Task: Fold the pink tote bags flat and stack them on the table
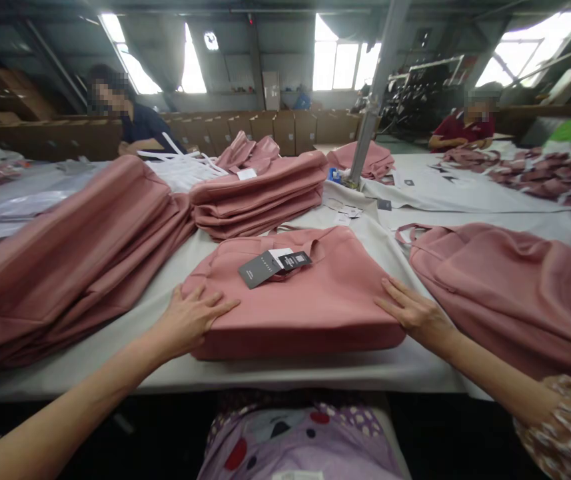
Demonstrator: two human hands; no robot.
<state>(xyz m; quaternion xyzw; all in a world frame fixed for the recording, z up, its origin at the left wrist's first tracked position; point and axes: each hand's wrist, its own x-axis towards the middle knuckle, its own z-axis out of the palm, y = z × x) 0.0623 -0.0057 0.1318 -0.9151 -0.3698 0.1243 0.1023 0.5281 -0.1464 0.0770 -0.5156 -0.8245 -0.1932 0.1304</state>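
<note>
A pink bag lies flat on the table in front of me, its base edge toward me. Dark hang tags rest on its upper face beside the handle loop. My left hand lies on the bag's left side, fingers spread across the surface. At the opposite side, my right hand touches the right edge with its fingers stretched out. Neither hand is closed around the bag; the thumbs and undersides are partly hidden.
Stacked pink bags stand at the left and behind. Another pink bag lies at the right. A metal post rises beyond the table. Two people work farther back, one in a dark shirt, one in red.
</note>
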